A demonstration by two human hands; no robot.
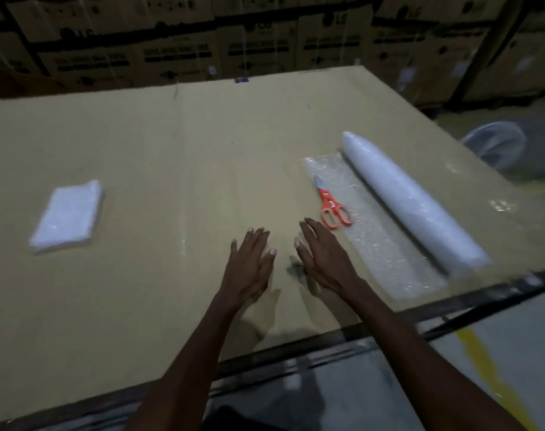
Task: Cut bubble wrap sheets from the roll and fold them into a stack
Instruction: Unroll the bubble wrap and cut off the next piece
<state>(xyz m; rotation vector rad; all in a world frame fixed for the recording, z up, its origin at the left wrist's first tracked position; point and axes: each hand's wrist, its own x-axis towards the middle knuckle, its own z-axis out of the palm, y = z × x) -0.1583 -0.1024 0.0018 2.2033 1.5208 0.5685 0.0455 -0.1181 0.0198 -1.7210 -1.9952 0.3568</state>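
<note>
Head view shows the left hand [249, 262] and right hand [324, 258] nearest, both flat with fingers spread, holding nothing above the cardboard-covered surface [140, 306]. Just beyond the right hand, orange scissors [331, 206] lie on the unrolled bubble wrap sheet [386, 244], beside the roll [411, 200]. Light, limp and likely slippery, the sheet is probably best pinched at its free edge. Far left sits the folded stack [67, 216].
</note>
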